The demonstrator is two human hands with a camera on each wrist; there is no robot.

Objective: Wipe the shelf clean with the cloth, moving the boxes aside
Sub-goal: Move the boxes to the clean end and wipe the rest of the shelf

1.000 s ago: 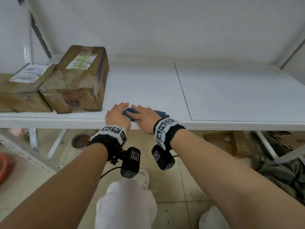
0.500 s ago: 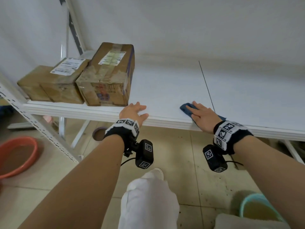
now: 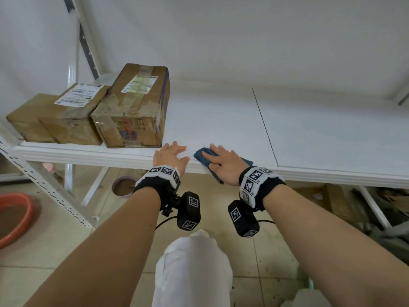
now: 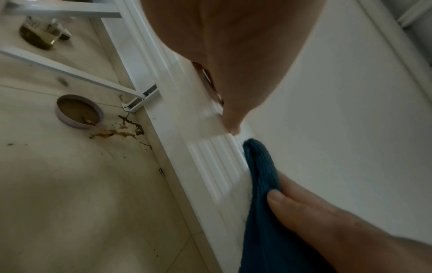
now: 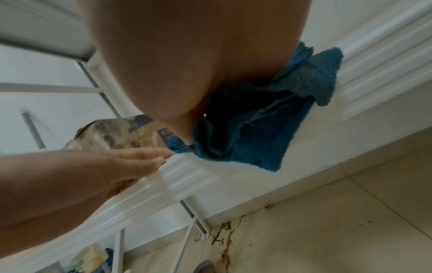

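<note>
A blue cloth lies on the front edge of the white shelf, and part of it hangs over the lip. My right hand presses flat on the cloth with straight fingers. My left hand rests flat on the bare shelf edge just left of the cloth, fingers spread, holding nothing. Two cardboard boxes stand at the shelf's left end: a taller taped box and a lower box beside it. The taller box's front corner is close to my left hand.
A seam divides the shelf boards right of the cloth. On the tiled floor below are an orange basin, a small round dish with brown spill marks beside it, and clutter under the shelf's right side.
My right hand has slid the cloth leftward along the front edge, closing the gap to my left hand. The left hand stays on the shelf edge by the taller box.
</note>
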